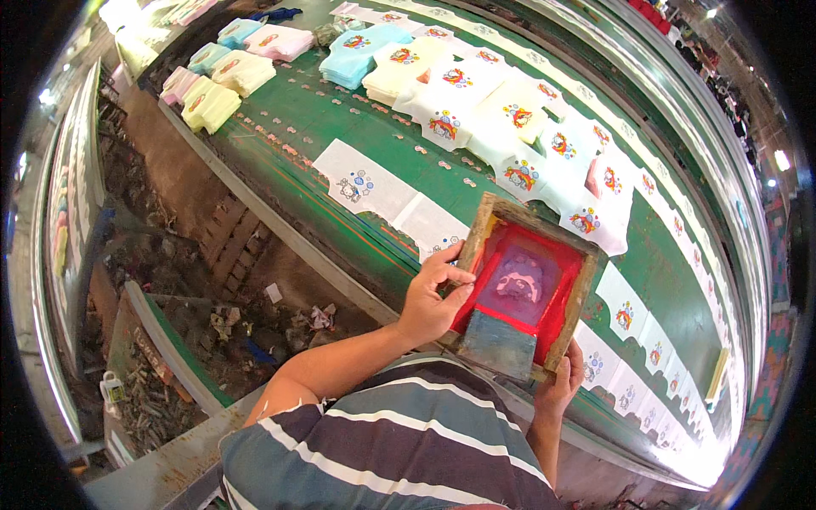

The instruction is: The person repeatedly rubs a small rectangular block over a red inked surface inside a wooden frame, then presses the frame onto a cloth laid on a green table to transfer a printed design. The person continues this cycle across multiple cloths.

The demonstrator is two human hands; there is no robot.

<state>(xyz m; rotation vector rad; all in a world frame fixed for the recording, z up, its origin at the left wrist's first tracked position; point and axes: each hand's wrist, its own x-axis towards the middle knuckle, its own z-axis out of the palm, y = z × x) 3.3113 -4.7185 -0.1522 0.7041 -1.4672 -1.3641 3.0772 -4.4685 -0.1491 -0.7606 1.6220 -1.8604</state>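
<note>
A wooden-framed printing screen (517, 275) is held tilted in front of my body, with red ink round a purple stencil area and a grey-blue rectangular piece at its lower end. My left hand (438, 293) grips the frame's left side, fingers and thumb bent over the edge. My right hand (563, 374) holds the lower right corner, partly hidden behind it. Just beyond the screen, white shirt pieces (390, 213) with faint blue-and-grey prints lie on the long green printing table (303, 107).
Stacks of yellow (210, 103), pink and blue printed pieces sit at the far left. Rows of colour-printed white pieces (459, 78) cover the far side and right of the table. Below its metal edge, the littered floor (241, 319) holds wooden slats and scraps; another long table runs at far left.
</note>
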